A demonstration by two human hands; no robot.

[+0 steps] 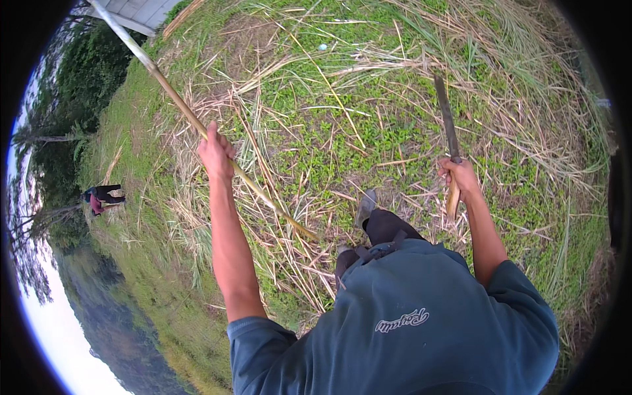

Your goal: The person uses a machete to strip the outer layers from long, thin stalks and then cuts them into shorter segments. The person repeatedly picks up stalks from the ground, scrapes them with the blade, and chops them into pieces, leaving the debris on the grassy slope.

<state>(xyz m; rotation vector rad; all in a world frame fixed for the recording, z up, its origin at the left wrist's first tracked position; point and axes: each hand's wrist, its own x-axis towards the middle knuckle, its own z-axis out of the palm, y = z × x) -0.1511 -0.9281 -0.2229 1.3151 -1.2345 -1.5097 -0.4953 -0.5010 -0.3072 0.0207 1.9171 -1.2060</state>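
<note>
My left hand (217, 153) is closed round a long wooden pole (174, 95). The pole slants from the upper left, where its far part looks pale, down to a thin end near my feet. In my right hand (461, 176) is a machete (447, 118), gripped by its wooden handle (453, 201). Its dark, straight blade points away from me, above the ground. The two hands are well apart, with my left arm stretched out and my right elbow bent.
Cut dry stalks (526, 148) lie scattered over low green plants (342, 141). My boot (366, 207) stands among them. Far to the left another person (102, 199) bends on the grassy slope, near trees (99, 79). A pale grey wall (135, 13) shows at the top left.
</note>
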